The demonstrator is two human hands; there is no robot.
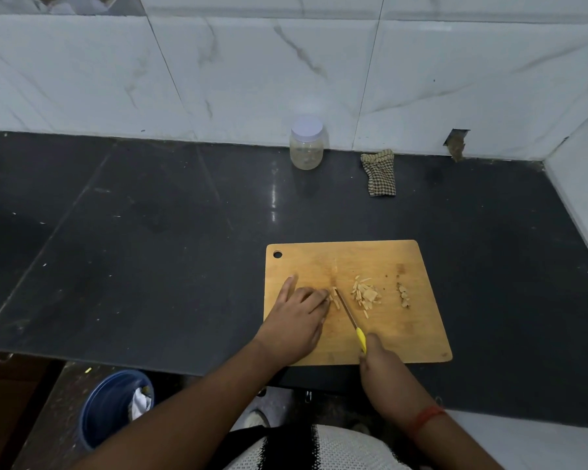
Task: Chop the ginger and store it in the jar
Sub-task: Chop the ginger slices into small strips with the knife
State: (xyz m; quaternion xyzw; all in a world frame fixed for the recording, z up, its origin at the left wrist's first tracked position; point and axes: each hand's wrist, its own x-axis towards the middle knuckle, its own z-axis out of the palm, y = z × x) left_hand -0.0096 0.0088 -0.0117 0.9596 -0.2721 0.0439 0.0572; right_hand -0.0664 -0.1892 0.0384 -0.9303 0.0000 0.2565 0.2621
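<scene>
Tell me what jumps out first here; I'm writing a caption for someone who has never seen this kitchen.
The wooden cutting board on the dark countertop draws the eye: the left hand steadies ginger while the right hand grips a yellow-handled knife, with cut ginger strips just right of the blade. Behind, a lidded clear jar stands by the marble wall, a checked cloth to its right.

Wide bare stretch of dark counter (133, 205) across the left and middle of the frame, open between cutting board (353, 300) and back wall. At the top centre against the wall, only the lidded jar (307, 144), with a crumpled checked cloth (380, 174) just right of it. Open counter again along the right of the board.
</scene>
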